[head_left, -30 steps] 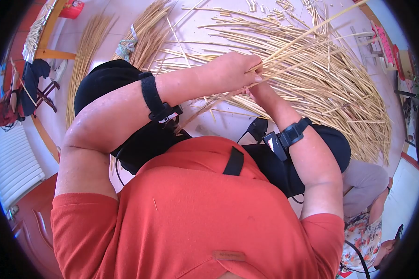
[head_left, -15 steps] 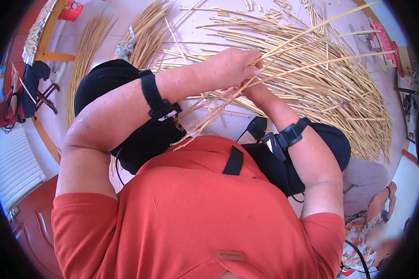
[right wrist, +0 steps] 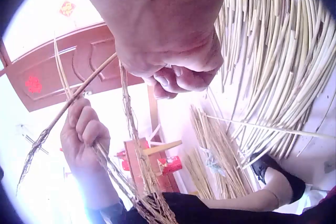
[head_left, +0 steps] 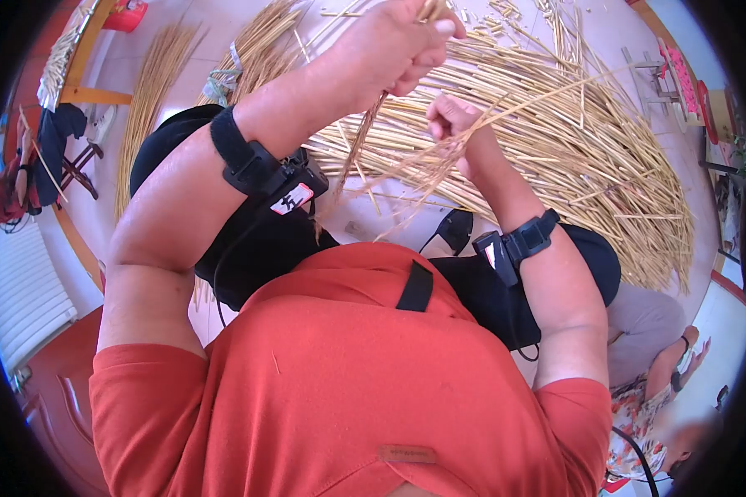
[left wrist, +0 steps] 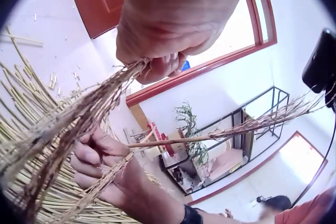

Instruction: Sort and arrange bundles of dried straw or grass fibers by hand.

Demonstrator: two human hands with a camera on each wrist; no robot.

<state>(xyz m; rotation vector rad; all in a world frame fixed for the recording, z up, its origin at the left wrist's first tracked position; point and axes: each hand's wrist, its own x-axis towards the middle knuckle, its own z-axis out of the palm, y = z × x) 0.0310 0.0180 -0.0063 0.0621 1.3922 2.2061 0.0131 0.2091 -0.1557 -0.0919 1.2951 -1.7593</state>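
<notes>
My left hand (head_left: pixel 389 54) is raised at the top of the head view and grips several dry straw stalks, whose brown seed heads (head_left: pixel 360 145) hang below the fist. In the left wrist view those seed heads (left wrist: pixel 84 108) spread out from under the palm. Lower and to the right, my right hand (head_left: pixel 456 120) is curled and holds a few thin stalks. Their wispy heads (head_left: pixel 431 170) point back towards my body, and one stem runs off to the upper right. From the right wrist view, stalks (right wrist: pixel 131 124) emerge beneath my right fist.
A wide pile of cut stalks (head_left: pixel 588 157) covers the floor ahead. Left of it lie a tied bundle (head_left: pixel 265 54) and a loose bundle (head_left: pixel 157 91) with seed heads. Short cut pieces (head_left: pixel 497 21) are scattered beyond. Another person (head_left: pixel 651 389) sits at the right.
Both hands were together on the stalks. They have since come apart: the left moved up and away with its bunch, while the right stayed lower with a few stalks.
</notes>
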